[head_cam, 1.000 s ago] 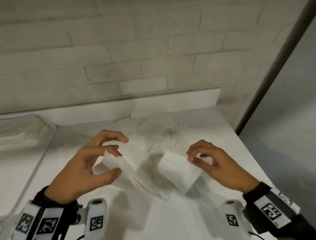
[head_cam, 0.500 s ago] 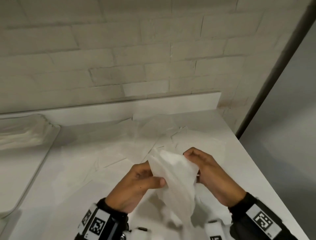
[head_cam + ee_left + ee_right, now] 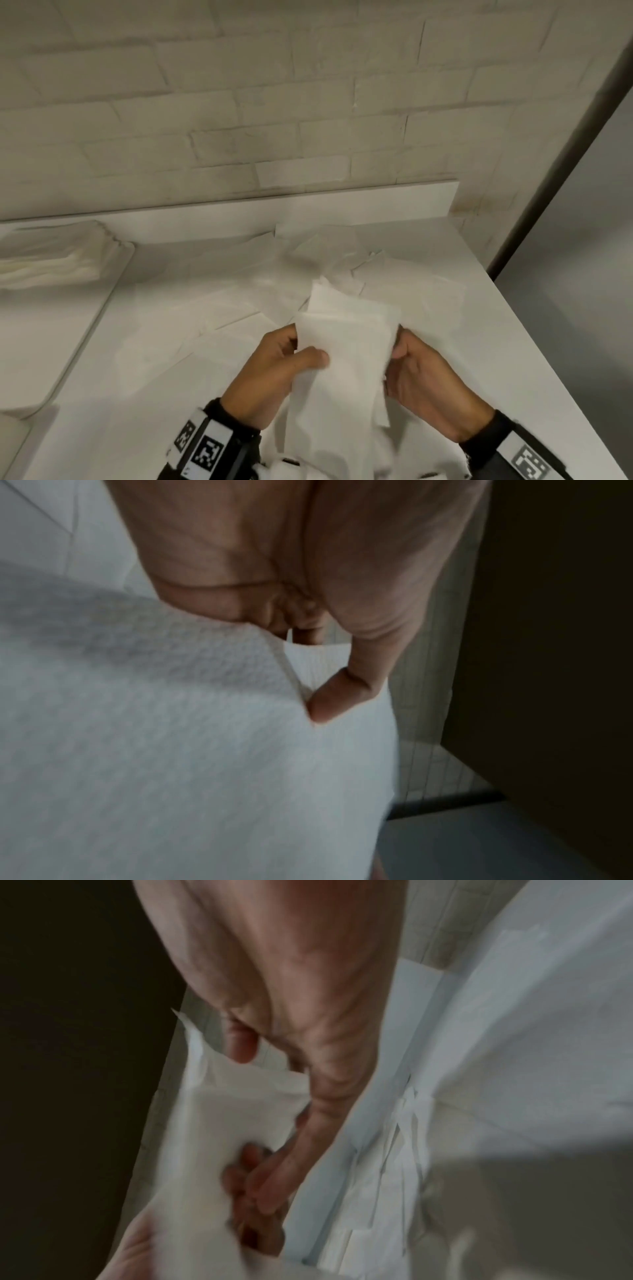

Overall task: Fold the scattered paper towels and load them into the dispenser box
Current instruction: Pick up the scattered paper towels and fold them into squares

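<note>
A white paper towel (image 3: 342,359) hangs lifted above the white counter between both hands, its lower part drooping toward me. My left hand (image 3: 301,353) pinches its left edge, thumb on the front face; the left wrist view shows the thumb (image 3: 329,699) pressed onto the towel (image 3: 171,737). My right hand (image 3: 399,346) grips the right edge, fingers curled behind the sheet (image 3: 232,1118). Several loose towels (image 3: 342,267) lie scattered flat on the counter beyond. A stack of folded towels (image 3: 51,260) sits at the far left. I cannot make out the dispenser box.
The white counter (image 3: 513,359) ends at a right edge with grey floor below. A raised white ledge (image 3: 342,209) and a painted brick wall bound the back. A lower white surface (image 3: 41,342) lies at the left.
The hands, apart one second ago with a towel piece in each, came together near me. The towel is now held wider and flatter between them than half a second ago.
</note>
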`<state>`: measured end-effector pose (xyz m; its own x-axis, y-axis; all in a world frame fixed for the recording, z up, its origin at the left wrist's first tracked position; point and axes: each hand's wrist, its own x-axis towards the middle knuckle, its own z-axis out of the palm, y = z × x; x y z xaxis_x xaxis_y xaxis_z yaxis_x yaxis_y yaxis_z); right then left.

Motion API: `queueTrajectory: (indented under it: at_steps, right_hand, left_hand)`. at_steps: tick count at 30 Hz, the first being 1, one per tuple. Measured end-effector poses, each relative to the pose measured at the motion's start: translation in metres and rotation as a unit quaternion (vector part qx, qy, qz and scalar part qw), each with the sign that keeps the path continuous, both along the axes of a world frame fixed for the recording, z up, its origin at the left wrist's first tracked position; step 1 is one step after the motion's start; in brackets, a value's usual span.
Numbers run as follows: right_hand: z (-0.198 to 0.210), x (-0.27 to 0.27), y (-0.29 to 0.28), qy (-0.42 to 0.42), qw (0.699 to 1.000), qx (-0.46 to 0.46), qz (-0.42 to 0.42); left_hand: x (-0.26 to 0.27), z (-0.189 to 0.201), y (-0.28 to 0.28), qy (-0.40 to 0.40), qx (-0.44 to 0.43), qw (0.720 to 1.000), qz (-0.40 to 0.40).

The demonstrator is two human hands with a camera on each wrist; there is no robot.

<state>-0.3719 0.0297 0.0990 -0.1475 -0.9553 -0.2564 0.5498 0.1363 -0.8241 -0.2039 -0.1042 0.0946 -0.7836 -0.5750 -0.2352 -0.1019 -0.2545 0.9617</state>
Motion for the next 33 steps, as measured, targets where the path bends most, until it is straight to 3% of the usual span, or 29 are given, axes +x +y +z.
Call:
queueTrajectory:
  at_steps: [3, 6, 9, 12, 14, 18, 24, 26, 29, 31, 33]
  right_hand:
    - [0.001, -0.005, 0.005, 0.112, 0.992, -0.041, 0.039]
    - [0.003, -0.007, -0.003, 0.169, 0.983, -0.020, -0.069]
    - [0.003, -0.005, -0.011, 0.141, 0.984, -0.004, -0.106]
    - [0.001, 0.002, -0.018, 0.057, 0.992, -0.009, -0.112]
    - [-0.004, 0.008, -0.025, 0.062, 0.993, -0.007, -0.096]
    - [-0.004, 0.018, -0.035, 0.201, 0.976, 0.022, -0.080]
    - [-0.010, 0.033, -0.051, 0.176, 0.982, 0.067, -0.022]
    - [-0.010, 0.040, -0.057, 0.214, 0.975, 0.061, 0.012]
    - [-0.004, 0.049, -0.060, 0.270, 0.961, 0.005, 0.062]
    - [-0.003, 0.054, -0.062, 0.284, 0.958, -0.029, 0.039]
    - [-0.004, 0.059, -0.066, 0.281, 0.958, -0.050, -0.036]
  left_hand:
    - [0.000, 0.003, -0.002, -0.006, -0.066, 0.998, 0.023]
    - [-0.005, 0.006, 0.000, -0.027, -0.149, 0.988, -0.009]
    - [-0.012, 0.000, -0.002, -0.023, -0.103, 0.991, 0.076]
    - [-0.020, -0.002, 0.000, -0.031, -0.100, 0.986, 0.129]
    - [-0.022, -0.001, 0.003, -0.039, -0.101, 0.982, 0.153]
    - [-0.013, 0.005, 0.003, -0.026, -0.079, 0.991, 0.104]
    - [0.016, -0.004, -0.012, -0.078, 0.009, 0.996, 0.044]
    - [0.022, -0.004, -0.015, -0.093, -0.027, 0.995, 0.027]
    - [0.032, 0.001, -0.024, -0.080, -0.123, 0.987, 0.069]
    - [0.036, 0.009, -0.028, -0.050, -0.167, 0.978, 0.115]
    - [0.040, 0.012, -0.025, -0.028, -0.183, 0.973, 0.137]
